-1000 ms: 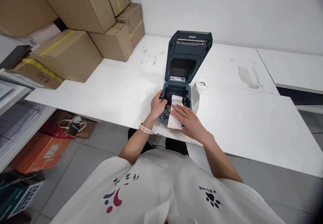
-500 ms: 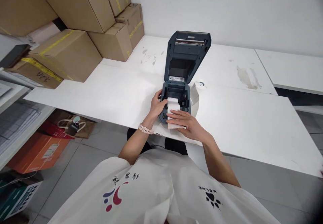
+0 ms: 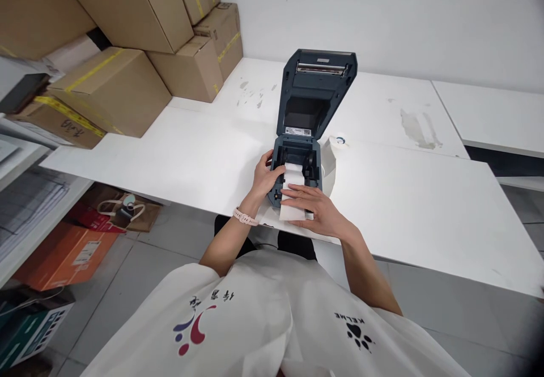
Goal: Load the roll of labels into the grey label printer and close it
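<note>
A dark blue-grey label printer (image 3: 317,96) stands on the table near its front edge with its lid raised. White label paper (image 3: 292,212) runs out of its bay over the front. My left hand (image 3: 264,177) grips the printer's left wall, fingers outside and thumb reaching in to the paper's left edge. Across the strip from the right lies my right hand (image 3: 317,210), its fingers stretched out on the paper and thumb lower down by its edge. Behind the printer's right side, partly hidden, is a loose piece of white backing paper (image 3: 329,176).
Cardboard boxes (image 3: 123,90) are stacked on the left of the white table (image 3: 408,207). A small roll with a blue core (image 3: 340,140) lies right of the printer. Shelving with papers (image 3: 32,207) and an orange box (image 3: 63,255) are at lower left.
The paper's free end has shifted slightly left and lies straighter over the printer's front. My left thumb has moved a little inward; my right fingers stay on the strip.
</note>
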Motion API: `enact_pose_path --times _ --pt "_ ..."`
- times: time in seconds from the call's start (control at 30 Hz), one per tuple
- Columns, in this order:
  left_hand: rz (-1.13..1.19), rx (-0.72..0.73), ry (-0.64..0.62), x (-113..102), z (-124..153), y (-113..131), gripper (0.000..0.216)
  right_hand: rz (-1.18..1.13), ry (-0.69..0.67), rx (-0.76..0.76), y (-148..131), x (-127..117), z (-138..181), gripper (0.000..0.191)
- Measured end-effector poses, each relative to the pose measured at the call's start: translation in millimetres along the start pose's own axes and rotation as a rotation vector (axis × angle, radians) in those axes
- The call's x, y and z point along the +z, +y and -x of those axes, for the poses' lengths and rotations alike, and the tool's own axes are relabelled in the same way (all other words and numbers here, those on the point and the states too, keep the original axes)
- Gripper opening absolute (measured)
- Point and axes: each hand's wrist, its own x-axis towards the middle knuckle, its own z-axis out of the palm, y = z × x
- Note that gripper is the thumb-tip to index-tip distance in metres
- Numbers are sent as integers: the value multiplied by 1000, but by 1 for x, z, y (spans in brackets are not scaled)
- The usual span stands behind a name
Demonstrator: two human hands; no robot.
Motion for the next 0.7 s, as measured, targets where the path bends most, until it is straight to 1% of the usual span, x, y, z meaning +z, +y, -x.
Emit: enact_pose_path --times 0.17,0.23,0.3,0.33,0.37,0.4,0.43,0.47,0.5,0.53,0.57,0.6,0.63,0.7 --pt "35 -18 14 0 1 4 65 -22 6 21 0 4 1 41" --pt "42 -25 16 0 1 3 66 -48 -17 32 0 -1 6 39" --pt "42 -25 8 0 0 1 67 -118 -103 -4 1 -15 11 45" --pt "40 -25 1 0 -1 0 67 -164 -146 -32 2 -26 11 49" --pt "38 -28 -8 -1 -1 -1 67 -205 -156 -53 3 -40 9 54" --pt "38 -35 -15 -1 -2 -2 67 -233 -110 -61 6 -55 3 57" --pt "39 -46 -24 -1 -3 -2 68 -240 10 -46 10 -71 -7 57" --pt "41 -56 -32 -1 -3 -2 69 -222 204 -6 15 -87 -21 57" --pt "46 -65 -39 -2 -3 -1 70 -188 450 26 22 -102 -40 57" --pt "52 -70 -42 -2 -3 -1 72 -162 655 64 30 -117 -61 58" --pt "59 -74 -44 -2 -2 -1 73 -174 763 119 39 -130 -82 61" --pt "64 -74 -44 -2 0 -1 73 -207 830 183 49 -141 -103 67" --pt "64 -74 -43 -3 3 -1 72 -242 851 243 59 -150 -122 73" --pt "52 -84 -48 -4 10 -4 73 -314 906 293 77 -163 -149 84"
